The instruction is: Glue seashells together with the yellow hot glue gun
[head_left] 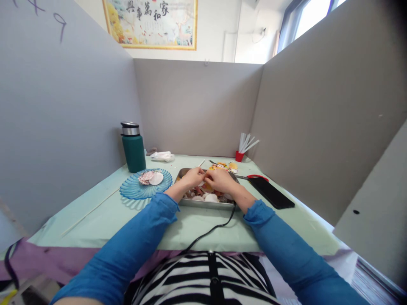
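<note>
Both my hands meet over a metal tray point(203, 203) filled with seashells point(211, 198) and other small pieces. My left hand point(193, 178) has its fingers bent and pinched together near the tray's middle. Close against it, my right hand point(219, 179) is also closed, fingertips pointing down and inward. Whatever lies between the fingertips is too small and covered to make out. A thin white stick-like piece point(201, 163) shows just beyond the left fingertips. Left of the tray, a blue ribbed glass plate point(130, 189) holds a few pinkish and white shells point(155, 178).
A green bottle point(134, 153) stands at back left near a white packet point(162, 156). Behind the tray lie small yellow-and-orange pieces point(222, 166). Red-handled scissors point(257, 176), a black phone point(271, 192) and a red cup point(239, 156) of white sticks sit right. A black cable point(210, 232) crosses the front.
</note>
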Motion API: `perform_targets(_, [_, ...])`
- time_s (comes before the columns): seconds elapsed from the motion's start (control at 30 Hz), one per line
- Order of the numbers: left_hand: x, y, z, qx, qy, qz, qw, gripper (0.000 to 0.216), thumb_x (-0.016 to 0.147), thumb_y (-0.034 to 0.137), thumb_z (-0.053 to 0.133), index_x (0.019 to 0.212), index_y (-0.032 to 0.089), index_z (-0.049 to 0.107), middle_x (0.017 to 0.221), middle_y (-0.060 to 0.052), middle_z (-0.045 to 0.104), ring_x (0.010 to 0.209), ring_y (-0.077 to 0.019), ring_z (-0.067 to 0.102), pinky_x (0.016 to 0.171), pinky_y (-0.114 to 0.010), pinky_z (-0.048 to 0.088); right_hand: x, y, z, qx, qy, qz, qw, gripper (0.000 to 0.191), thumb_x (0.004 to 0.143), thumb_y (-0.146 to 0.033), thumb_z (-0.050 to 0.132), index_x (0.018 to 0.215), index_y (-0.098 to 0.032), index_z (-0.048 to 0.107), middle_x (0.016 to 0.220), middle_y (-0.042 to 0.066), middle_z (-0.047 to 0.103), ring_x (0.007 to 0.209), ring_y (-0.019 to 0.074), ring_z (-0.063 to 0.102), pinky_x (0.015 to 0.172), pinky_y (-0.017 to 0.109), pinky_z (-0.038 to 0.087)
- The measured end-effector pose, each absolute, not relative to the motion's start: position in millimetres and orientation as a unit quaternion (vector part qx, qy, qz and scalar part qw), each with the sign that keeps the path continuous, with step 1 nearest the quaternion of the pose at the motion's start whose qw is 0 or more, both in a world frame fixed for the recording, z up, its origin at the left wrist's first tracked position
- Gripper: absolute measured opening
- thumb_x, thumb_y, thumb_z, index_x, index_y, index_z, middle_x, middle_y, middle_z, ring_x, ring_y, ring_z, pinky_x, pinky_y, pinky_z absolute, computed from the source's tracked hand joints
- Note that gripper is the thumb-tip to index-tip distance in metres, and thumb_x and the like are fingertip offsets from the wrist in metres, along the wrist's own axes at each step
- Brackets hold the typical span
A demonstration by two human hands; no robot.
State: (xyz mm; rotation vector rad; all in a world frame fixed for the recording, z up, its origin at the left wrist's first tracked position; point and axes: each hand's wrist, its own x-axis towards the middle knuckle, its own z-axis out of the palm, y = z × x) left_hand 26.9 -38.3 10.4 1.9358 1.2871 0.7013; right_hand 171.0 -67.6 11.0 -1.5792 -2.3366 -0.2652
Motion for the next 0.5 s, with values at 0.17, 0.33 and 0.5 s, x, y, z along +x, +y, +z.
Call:
perform_targets(0.17, [26.0, -36.0, 8.4, 0.762, 0.502, 0.241, 0.331, 0.023, 0.087, 0.030, 0.049, 0.104, 0.014, 0.051, 0.089, -0.008, 0.065, 0.041, -0.0094, 0.059, 0.037, -0.017, 0.043, 170.4, -68.5, 12.6, -0.547, -0.820, -0.092, 0.143, 0.026, 0.086, -0.029, 0.043, 0.092, -0.019, 0.067, 0.084, 0.005, 0.069, 0.076, 0.0171, 0.059, 0.060, 0.025, 0.032])
perform_targets(0.33, [25.4, -33.7, 6.0, 0.766, 0.499, 0.241, 0.326, 0.024, 0.087, 0.032, 0.049, 0.104, 0.015, 0.051, 0.087, -0.007, 0.066, 0.040, -0.0099, 0.059, 0.037, -0.016, 0.042, 169.4, -69.9, 13.7, -0.548, -0.819, -0.092, 0.142, 0.026, 0.086, -0.029, 0.044, 0.091, -0.018, 0.067, 0.085, 0.006, 0.070, 0.075, 0.0170, 0.059, 0.059, 0.025, 0.031])
perform_targets(0.5, [25.2, -31.4, 3.9, 0.767, 0.496, 0.241, 0.328, 0.023, 0.088, 0.032, 0.048, 0.104, 0.016, 0.051, 0.087, -0.007, 0.066, 0.042, -0.0103, 0.060, 0.038, -0.017, 0.043, 169.8, -69.3, 12.8, -0.543, -0.821, -0.095, 0.148, 0.025, 0.085, -0.028, 0.044, 0.089, -0.019, 0.067, 0.083, 0.006, 0.070, 0.074, 0.0169, 0.059, 0.058, 0.024, 0.031])
